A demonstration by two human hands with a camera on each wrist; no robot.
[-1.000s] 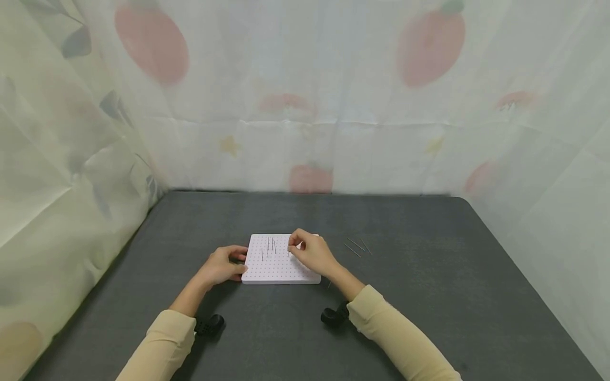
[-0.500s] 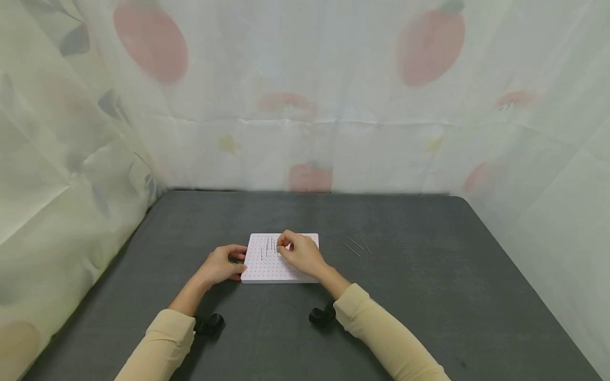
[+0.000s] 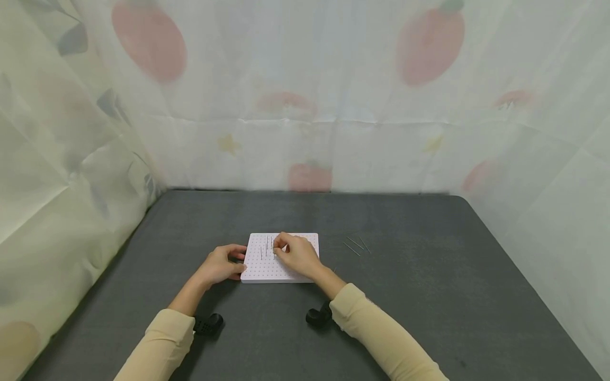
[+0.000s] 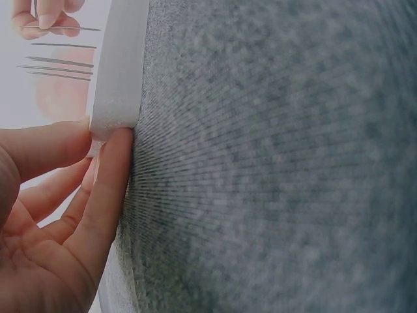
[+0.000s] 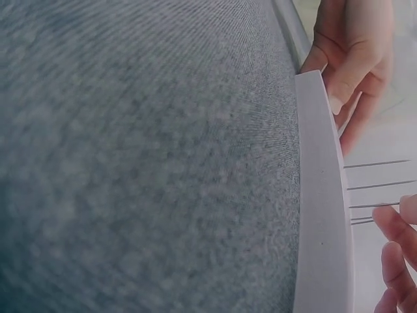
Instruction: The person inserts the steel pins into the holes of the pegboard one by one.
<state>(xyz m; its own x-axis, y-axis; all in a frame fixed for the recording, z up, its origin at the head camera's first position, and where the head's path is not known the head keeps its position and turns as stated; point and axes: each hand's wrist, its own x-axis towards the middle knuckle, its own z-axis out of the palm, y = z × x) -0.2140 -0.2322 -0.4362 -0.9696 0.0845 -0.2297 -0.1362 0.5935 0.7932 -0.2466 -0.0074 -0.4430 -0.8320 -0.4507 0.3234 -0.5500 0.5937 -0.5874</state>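
While left hand grips left edge of white pegboard at table centre, right hand pinches thin pin over board beside standing pins; loose pins lie right

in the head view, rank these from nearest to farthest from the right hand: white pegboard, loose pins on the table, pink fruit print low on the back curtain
1. white pegboard, directly under the right hand.
2. loose pins, on the table to its right.
3. pink fruit print, on the curtain behind the table.

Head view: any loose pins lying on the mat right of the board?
Yes, a few loose pins lie on the mat right of the white board.
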